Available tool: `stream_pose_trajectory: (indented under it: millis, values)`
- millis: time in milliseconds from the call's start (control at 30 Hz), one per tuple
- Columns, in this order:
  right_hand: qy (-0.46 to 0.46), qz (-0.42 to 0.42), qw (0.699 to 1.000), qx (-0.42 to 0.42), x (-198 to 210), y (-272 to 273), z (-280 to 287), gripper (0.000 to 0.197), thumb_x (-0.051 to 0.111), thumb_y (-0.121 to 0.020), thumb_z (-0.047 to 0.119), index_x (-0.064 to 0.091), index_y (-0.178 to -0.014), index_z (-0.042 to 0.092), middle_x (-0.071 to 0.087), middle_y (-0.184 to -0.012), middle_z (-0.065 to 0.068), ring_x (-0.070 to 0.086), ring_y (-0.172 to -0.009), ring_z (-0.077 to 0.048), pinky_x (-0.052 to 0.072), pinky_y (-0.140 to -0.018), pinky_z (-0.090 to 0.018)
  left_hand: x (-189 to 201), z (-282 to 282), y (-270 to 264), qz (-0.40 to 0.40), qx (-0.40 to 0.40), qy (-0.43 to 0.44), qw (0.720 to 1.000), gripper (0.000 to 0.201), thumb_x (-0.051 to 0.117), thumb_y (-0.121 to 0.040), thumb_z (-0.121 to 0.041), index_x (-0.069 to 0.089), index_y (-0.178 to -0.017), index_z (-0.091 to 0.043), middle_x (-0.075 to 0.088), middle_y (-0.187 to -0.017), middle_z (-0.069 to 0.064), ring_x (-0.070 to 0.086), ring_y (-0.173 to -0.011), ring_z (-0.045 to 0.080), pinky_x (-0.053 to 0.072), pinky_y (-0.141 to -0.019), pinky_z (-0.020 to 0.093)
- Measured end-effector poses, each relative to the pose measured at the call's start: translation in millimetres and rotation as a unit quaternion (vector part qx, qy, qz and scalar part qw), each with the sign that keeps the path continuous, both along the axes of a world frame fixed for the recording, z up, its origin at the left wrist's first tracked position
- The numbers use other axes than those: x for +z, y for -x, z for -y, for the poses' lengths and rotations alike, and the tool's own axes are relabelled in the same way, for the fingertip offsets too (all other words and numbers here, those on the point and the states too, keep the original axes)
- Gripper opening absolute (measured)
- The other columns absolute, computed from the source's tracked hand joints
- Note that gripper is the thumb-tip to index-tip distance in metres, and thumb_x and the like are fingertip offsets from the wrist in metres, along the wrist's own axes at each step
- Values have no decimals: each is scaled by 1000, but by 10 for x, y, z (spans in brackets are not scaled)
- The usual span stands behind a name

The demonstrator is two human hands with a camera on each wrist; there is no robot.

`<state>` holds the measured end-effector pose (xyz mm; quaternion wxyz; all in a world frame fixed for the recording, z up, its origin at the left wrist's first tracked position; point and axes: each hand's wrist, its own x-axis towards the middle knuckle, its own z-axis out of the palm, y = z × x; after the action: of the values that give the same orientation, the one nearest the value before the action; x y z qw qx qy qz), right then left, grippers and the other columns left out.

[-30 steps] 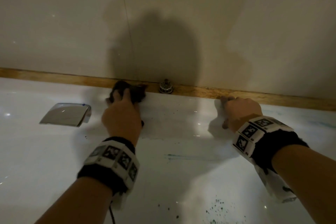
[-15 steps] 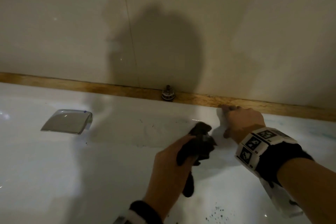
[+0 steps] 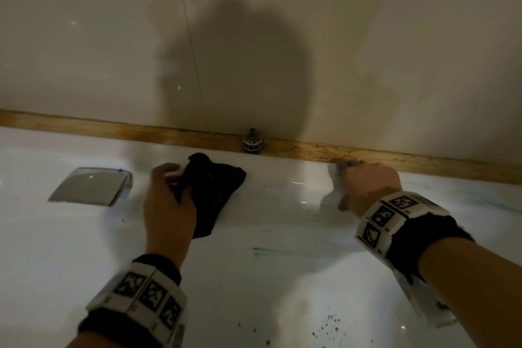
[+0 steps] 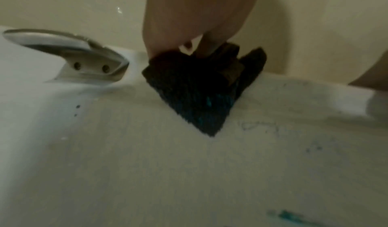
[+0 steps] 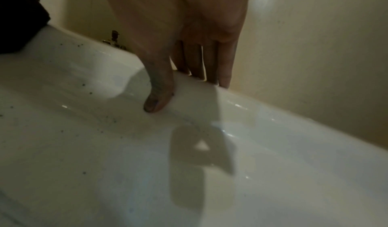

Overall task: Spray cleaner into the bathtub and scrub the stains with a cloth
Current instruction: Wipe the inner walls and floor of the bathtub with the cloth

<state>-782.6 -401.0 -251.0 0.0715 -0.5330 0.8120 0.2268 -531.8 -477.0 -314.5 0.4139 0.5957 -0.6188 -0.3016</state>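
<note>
Left hand [image 3: 169, 200] grips dark cloth [image 3: 214, 189] against white bathtub [image 3: 268, 277] wall, cloth hanging right of fingers. Right hand [image 3: 367, 183] flat, fingers straight on tub rim. Metal handle [image 3: 90, 186] close left.

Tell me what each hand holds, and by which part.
Left hand grips the cloth by its bunched left edge. Right hand holds nothing; it rests on the tub rim.
</note>
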Motion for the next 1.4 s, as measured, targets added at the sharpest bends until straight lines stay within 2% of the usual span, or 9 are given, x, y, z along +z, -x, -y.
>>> stream_pose_trajectory:
  millis: [167, 333, 467, 667, 800, 900, 1067, 1300, 1400]
  values:
    - [-1, -3, 1000, -4, -10, 7, 2, 69, 67, -80, 38, 31, -135, 17, 51, -128, -4, 52, -112, -25, 37, -71, -29, -216, -98, 118, 136, 94, 88, 982, 26, 53, -82, 0, 60, -107, -3, 58, -108, 18, 54, -98, 37, 44, -73, 44]
    - [1, -3, 1000, -2, -22, 19, 11, 68, 68, -79, 38, 33, -134, 18, 53, -125, -3, 54, -111, -25, 35, -70, -28, -376, -435, 214, 206, -2, 44, 978, 61, 59, -77, -42, 54, -125, -4, 56, -122, 18, 51, -110, 37, 50, -82, 47]
    - [9, -3, 1000, 0, -13, 16, -1, 63, 68, -78, 38, 37, -130, 20, 56, -121, -3, 55, -107, -25, 37, -70, -28, -477, -512, 293, 247, -44, 79, 965, 64, 82, -57, -23, 62, -116, -8, 60, -112, 14, 44, -102, 29, 53, -64, 41]
    - [23, -4, 1000, -1, -1, -6, -20, 66, 70, -76, 41, 38, -130, 22, 57, -118, -1, 55, -106, -24, 36, -70, -26, -478, -738, 645, 244, -171, 194, 935, 62, 81, -44, -21, 68, -105, -16, 65, -105, 6, 44, -96, 23, 53, -53, 33]
    - [20, -18, 1000, 7, -3, -14, -25, 67, 69, -77, 43, 36, -132, 22, 57, -117, -3, 56, -104, -24, 35, -68, -26, -448, -746, 666, 195, -225, 205, 932, 49, 63, -56, -30, 64, -105, -25, 61, -103, -5, 47, -93, 14, 52, -48, 25]
    - [21, -22, 1000, 7, -12, -8, -14, 70, 69, -76, 43, 35, -134, 23, 57, -119, -3, 56, -105, -25, 35, -68, -26, -320, -761, 421, 101, -129, 154, 974, 50, 56, -61, -34, 57, -111, -31, 59, -104, -4, 52, -89, 8, 46, -64, 17]
    - [9, -14, 1000, -6, -25, 1, 10, 70, 70, -77, 41, 35, -133, 21, 56, -121, -2, 56, -107, -24, 36, -69, -26, -21, -318, 115, 33, 91, 71, 993, 51, 71, -76, -12, 56, -125, -8, 55, -118, 15, 54, -105, 28, 34, -82, 20]
    - [1, -16, 1000, -7, -38, 7, 24, 73, 71, -76, 41, 32, -134, 19, 53, -124, -5, 54, -110, -26, 35, -70, -28, -191, -285, 414, 132, -35, 91, 986, 46, 78, -63, 0, 66, -107, -3, 59, -88, 18, 60, -68, 35, 40, -57, 28]
    - [5, -11, 1000, -7, -17, -2, 12, 74, 71, -76, 41, 31, -135, 20, 52, -128, -4, 53, -113, -25, 34, -72, -28, -254, -462, 585, 172, -83, 170, 967, 39, 72, -59, 1, 71, -98, -7, 63, -82, 14, 61, -67, 32, 47, -50, 28]
